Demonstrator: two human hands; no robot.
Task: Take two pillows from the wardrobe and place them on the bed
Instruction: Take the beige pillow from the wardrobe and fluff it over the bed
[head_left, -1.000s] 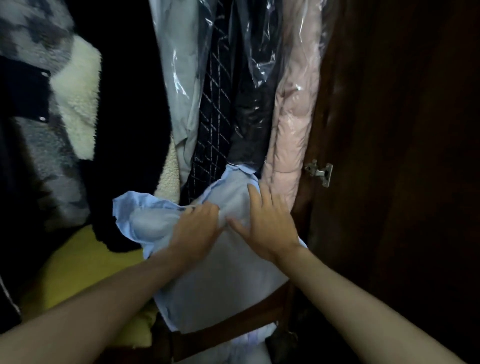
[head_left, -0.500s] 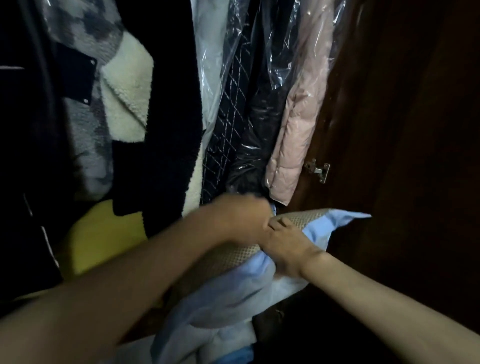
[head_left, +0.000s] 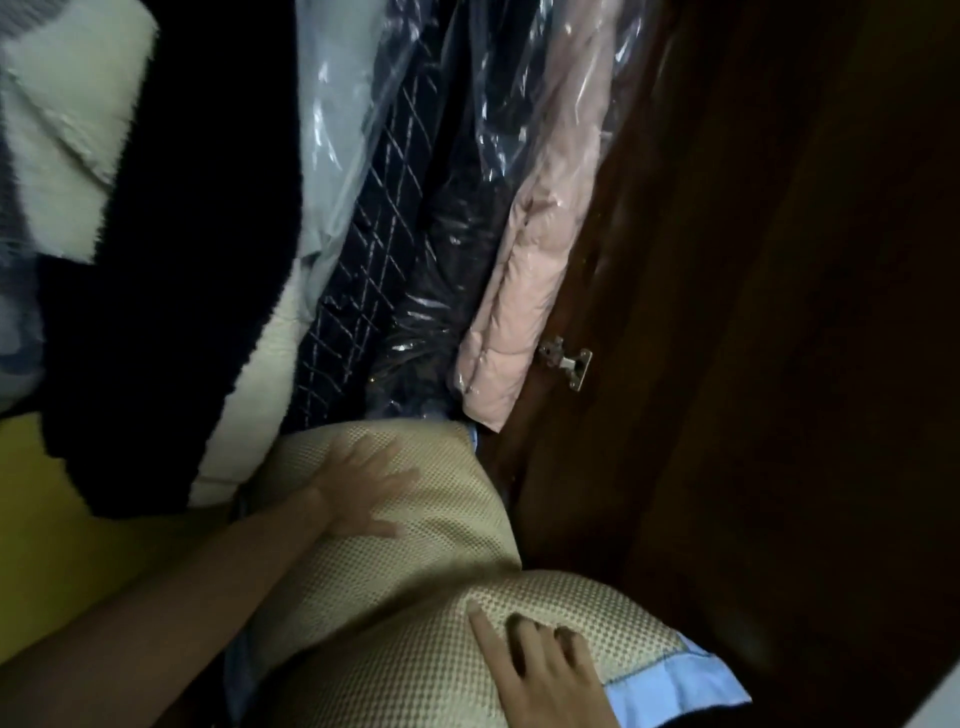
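In the head view, a mesh pillow (head_left: 415, 545) with a blue edge is seen low in the wardrobe, under the hanging coats (head_left: 535, 249). The left hand (head_left: 358, 488) is laid flat on its far end, fingers spread and gripping nothing. The right hand (head_left: 540, 670) is pressed on the near end, fingers bent into the mesh. The pillow is likely being pulled out. Next, a firm hold is needed and a lift clear of the coats.
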